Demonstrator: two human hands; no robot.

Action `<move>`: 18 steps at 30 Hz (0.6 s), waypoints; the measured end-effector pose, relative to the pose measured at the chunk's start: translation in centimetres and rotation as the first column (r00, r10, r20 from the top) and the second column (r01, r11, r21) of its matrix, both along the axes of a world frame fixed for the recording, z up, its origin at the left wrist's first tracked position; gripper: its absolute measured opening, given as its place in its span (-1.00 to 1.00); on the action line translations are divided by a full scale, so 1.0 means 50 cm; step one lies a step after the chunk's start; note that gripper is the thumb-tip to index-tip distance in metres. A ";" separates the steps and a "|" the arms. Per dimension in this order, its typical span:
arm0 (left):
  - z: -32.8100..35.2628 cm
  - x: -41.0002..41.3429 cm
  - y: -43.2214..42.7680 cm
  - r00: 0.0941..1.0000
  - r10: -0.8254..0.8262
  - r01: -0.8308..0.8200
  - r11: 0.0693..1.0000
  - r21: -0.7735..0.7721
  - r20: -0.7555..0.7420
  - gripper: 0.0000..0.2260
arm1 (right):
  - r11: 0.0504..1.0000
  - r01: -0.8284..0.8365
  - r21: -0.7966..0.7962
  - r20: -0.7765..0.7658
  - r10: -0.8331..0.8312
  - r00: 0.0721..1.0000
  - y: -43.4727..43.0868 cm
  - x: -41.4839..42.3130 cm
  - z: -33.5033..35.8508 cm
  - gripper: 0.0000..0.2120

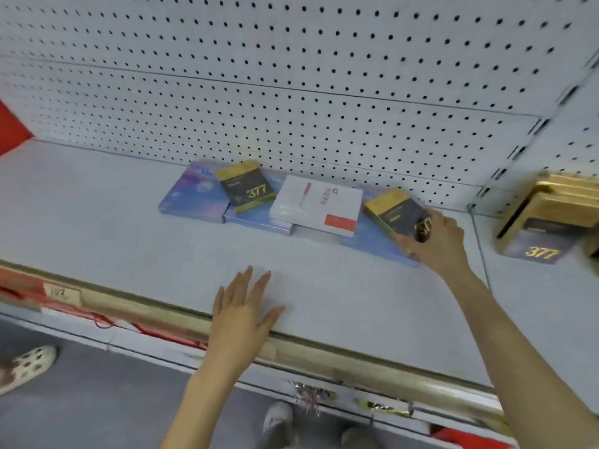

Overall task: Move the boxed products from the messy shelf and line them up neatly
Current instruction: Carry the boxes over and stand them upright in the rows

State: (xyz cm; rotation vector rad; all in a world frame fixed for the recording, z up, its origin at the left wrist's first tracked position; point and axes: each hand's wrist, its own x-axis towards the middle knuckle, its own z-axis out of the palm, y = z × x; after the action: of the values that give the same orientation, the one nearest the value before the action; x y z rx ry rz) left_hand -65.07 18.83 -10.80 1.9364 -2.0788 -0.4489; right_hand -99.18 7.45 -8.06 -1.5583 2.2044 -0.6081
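The black-and-yellow box [393,212] marked 377 lies tilted at the right end of the muddle towards the back of the shelf [129,241]. It rests on a flat blue box [372,246], and the right hand [437,241] grips its near corner, with the thumb on one edge and the fingers curled over the other. Just to its left a white box [319,205] with red print lies across more blue boxes [191,196], and a second black-and-yellow box [246,186] sits askew on top of those. Every box is shut, so their contents can't be seen. The left hand [241,312] is flat and open, fingers spread, over the shelf's front rail [146,306]. Behind everything stands a white pegboard [291,76]. On the next shelf to the right is a stack of gold-edged boxes [547,218].
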 end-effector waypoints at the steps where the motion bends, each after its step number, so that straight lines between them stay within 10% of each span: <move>1: -0.011 0.022 -0.011 0.998 -0.025 0.024 0.999 0.022 0.055 -0.27 | 0.999 0.036 0.002 -0.011 -0.036 0.999 -0.001 0.005 -0.003 0.07; 5: -0.028 0.062 -0.027 0.969 -0.182 0.168 0.981 0.093 0.170 -0.31 | 0.964 0.229 0.139 -0.039 -0.225 0.973 0.007 0.014 0.000 0.22; 9: -0.023 0.061 -0.032 0.961 -0.219 0.208 0.975 0.080 0.169 -0.36 | 0.914 0.369 0.169 0.129 -0.391 0.911 0.024 0.000 -0.026 -0.08; 13: -0.030 0.071 -0.032 0.956 -0.253 0.242 0.966 0.093 0.149 -0.36 | 0.868 0.485 0.103 0.613 -0.440 0.657 0.074 0.034 -0.017 -0.60; 18: -0.005 0.066 -0.045 0.975 -0.153 0.178 0.972 0.153 -0.161 -0.20 | 0.900 0.432 0.054 0.883 -0.245 0.401 0.179 0.158 0.044 -0.74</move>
State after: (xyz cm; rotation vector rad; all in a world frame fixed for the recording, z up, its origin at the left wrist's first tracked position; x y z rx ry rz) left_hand -61.77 16.60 -11.04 1.7591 -2.1751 -0.8021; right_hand -91.26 16.40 -5.85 -0.5134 1.6003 -1.4059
